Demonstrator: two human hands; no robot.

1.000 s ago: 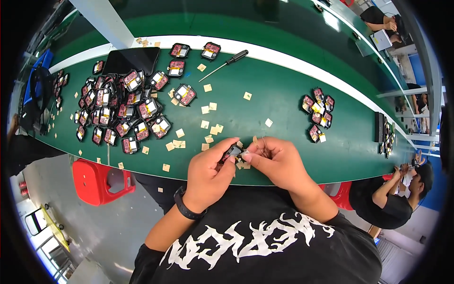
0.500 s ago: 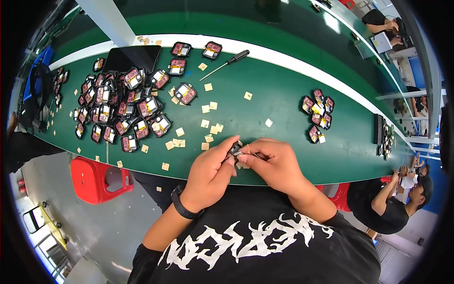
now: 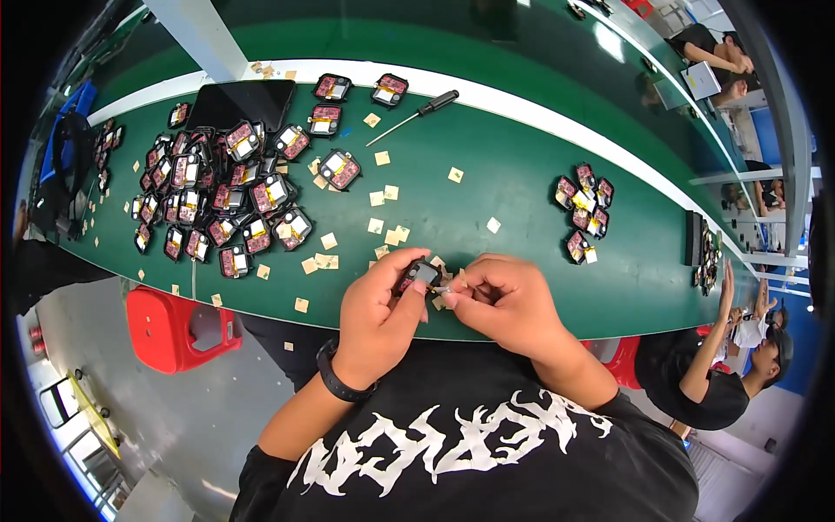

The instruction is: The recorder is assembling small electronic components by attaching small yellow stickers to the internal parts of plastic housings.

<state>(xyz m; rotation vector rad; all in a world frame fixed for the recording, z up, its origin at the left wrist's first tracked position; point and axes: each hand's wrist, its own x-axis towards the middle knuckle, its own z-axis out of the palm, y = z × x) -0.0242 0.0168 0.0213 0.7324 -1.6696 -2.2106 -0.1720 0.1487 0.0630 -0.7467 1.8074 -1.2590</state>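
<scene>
Near the bench's front edge, my left hand is closed around a small black-cased electronic module, its thumb pressed on the grey face. Just to the right, my right hand has thumb and forefinger pinched at the module's right edge. Something small and pale shows at those fingertips, too small to name. Similar black modules with red circuit boards lie heaped on the left of the green bench. A smaller group of modules sits to the right. Pale square pieces are scattered between.
A black-handled screwdriver lies toward the back, right of a dark flat panel. A white upright post rises at the back left. One red stool stands left below the bench. A co-worker sits at the right.
The module in my left hand has turned, showing more of its grey face. My right fingertips stay close to its edge. The co-worker at the right has raised an arm.
</scene>
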